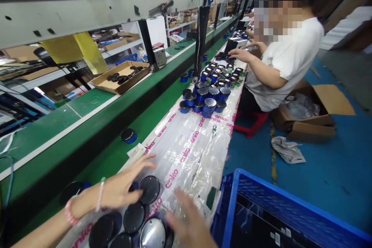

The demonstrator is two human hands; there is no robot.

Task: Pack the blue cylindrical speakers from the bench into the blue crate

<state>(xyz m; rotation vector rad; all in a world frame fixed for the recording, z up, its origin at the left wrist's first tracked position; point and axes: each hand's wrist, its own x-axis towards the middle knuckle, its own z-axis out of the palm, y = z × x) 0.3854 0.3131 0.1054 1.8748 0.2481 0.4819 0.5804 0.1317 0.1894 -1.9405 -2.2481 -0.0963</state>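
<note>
My left hand (124, 184), with beaded bands at the wrist, is over the near end of the plastic-covered table (186, 151). Its fingers are apart, beside a round black-topped piece (150, 189). My right hand (190, 221) is blurred by motion, its fingers spread, just right of a round piece with a shiny silver top (152, 233). More black discs (134, 217) lie between and below the hands. I see nothing held in either hand.
Blue-sided round pieces (209, 104) are grouped farther up the table. A green conveyor (107, 159) with a blue-sided piece (128, 135) runs along the left. A blue crate (238, 186) stands at the lower right. A seated person (290, 58) works beyond, near an open carton (310, 128).
</note>
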